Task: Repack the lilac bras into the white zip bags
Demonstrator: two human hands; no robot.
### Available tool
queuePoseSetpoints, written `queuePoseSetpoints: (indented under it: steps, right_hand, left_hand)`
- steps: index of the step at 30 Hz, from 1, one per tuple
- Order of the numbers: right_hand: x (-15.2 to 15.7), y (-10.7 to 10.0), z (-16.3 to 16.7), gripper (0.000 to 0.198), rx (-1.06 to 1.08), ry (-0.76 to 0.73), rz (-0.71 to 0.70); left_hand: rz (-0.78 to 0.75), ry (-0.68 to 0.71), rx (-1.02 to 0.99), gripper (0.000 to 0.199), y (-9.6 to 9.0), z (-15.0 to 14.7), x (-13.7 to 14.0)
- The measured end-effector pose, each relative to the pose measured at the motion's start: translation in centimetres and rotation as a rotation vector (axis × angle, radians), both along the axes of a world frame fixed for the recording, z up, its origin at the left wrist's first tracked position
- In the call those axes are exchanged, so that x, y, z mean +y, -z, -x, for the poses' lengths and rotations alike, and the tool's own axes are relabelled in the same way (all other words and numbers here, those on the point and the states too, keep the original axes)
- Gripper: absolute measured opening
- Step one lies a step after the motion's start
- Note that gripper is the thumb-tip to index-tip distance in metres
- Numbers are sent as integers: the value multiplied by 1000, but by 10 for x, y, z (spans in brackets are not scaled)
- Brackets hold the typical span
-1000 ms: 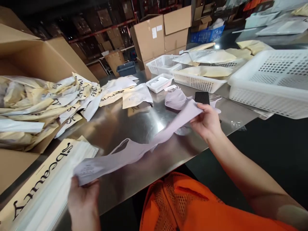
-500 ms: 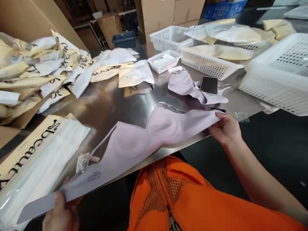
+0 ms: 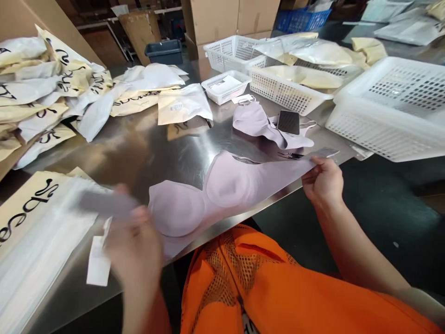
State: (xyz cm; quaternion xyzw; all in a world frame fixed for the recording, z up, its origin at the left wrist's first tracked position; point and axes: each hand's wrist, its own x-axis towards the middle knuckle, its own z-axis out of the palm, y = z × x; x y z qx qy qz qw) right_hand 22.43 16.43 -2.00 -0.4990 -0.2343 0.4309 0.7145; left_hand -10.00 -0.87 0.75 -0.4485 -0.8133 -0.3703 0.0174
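Note:
A pale lilac bra (image 3: pixel 229 185) lies spread along the near edge of the metal table (image 3: pixel 139 153), cups facing up. My right hand (image 3: pixel 323 182) pinches the end of its right band between thumb and fingers. Blurred by motion, my left hand (image 3: pixel 135 246) grips the left band and lifts its end over the table. A white tag (image 3: pixel 98 262) dangles beside my left hand. Just behind the bra, a second lilac bra (image 3: pixel 255 121) rests on the table with a dark phone (image 3: pixel 288 122) on top of it.
Printed packing bags (image 3: pixel 38 93) are heaped at the left. Flat bags (image 3: pixel 45 232) lie at the near left, and another bag (image 3: pixel 184 105) sits mid-table. White baskets (image 3: pixel 288 90) hold packages at the back, with a small basket (image 3: pixel 225 88) beside them and a larger basket (image 3: pixel 382 120) at right.
My left hand has moved up and to the right, folding the left band inward over the table. My right hand stays on the right band. The whole view has shifted slightly.

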Motion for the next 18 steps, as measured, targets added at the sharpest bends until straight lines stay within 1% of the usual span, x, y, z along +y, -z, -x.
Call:
queuePoseSetpoints:
  steps: [1, 2, 3, 4, 5, 7, 8, 9, 12, 13, 14, 16, 18]
  right_hand:
    - [0, -6, 4, 28, -4, 5, -21]
    - [0, -12, 8, 30, -13, 2, -47]
    - [0, -17, 12, 31, -28, -14, -84]
    - [-1, -22, 17, 32, -48, -36, -132]
    - [-4, -27, 22, 33, -71, -64, -187]
    - [-11, -36, 35, 34, -133, -157, -316]
    - [-16, -41, 43, 34, -191, -237, -383]
    - [-22, -47, 51, 32, -285, -371, -446]
    - [-34, -67, 79, 18, -657, -952, -640]
    - [-33, -73, 88, 16, -766, -1098, -691]
    - [-30, -78, 97, 18, -860, -1188, -725]
    - [-13, -80, 116, 27, -1035, -1249, -746]
    - [10, -72, 138, 40, -1267, -1354, -681]
  left_hand:
    - [109, 148, 23, 72, -4, -14, 14]
    - [165, 274, 27, 78, -5, -26, 25]
    - [204, 362, 33, 85, -4, -34, 30]
    - [220, 416, 39, 90, -1, -38, 32]
    - [199, 408, 48, 91, 3, -38, 29]
    - [132, 295, 78, 83, 14, -30, 14]
    - [101, 236, 94, 77, 18, -23, 4]
    - [78, 184, 107, 71, 23, -16, -7]
    - [83, 55, 114, 63, 33, 1, -42]
    - [98, 0, 108, 62, 35, 4, -53]
    - [109, -63, 96, 61, 38, 7, -64]
    - [105, -197, 41, 59, 43, 12, -84]
    - [73, -295, -35, 58, 48, 17, -98]
